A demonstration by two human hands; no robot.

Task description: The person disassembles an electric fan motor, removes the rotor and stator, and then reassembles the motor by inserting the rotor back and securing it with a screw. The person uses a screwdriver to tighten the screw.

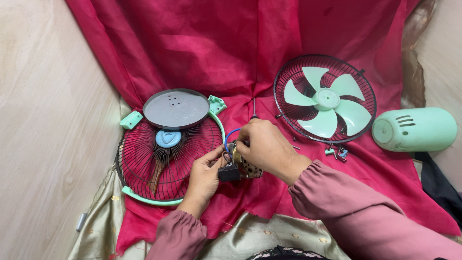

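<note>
1. I see a red cloth [231,53] spread over the work surface; everything lies on it.
2. Right side: rear fan guard [325,98], black wire, with the pale green five-blade impeller [325,100] lying inside it.
3. Left side: front fan guard [166,161], black wire with a mint rim and a blue centre badge. A grey round plate [176,109] rests on its upper edge.
4. Far right: mint motor cover [415,129] lying on its side, well apart from my hands.
5. Fan motor [243,166], centre, held just above the cloth between both hands: metal body, perforated, with a black block [229,172] on its left side and blue and dark wires [230,136] looping off the top.
6. Right hand [264,147]: comes in from the lower right, wrist bent, fingers curled over the top of the motor, gripping it.
7. Left hand [204,175]: comes up from below, thumb and fingers pinched on the black block and the wires.
8. Small screws and clips [337,153] lie loose below the rear guard; a screwdriver [253,110] lies just above my right hand.
</note>
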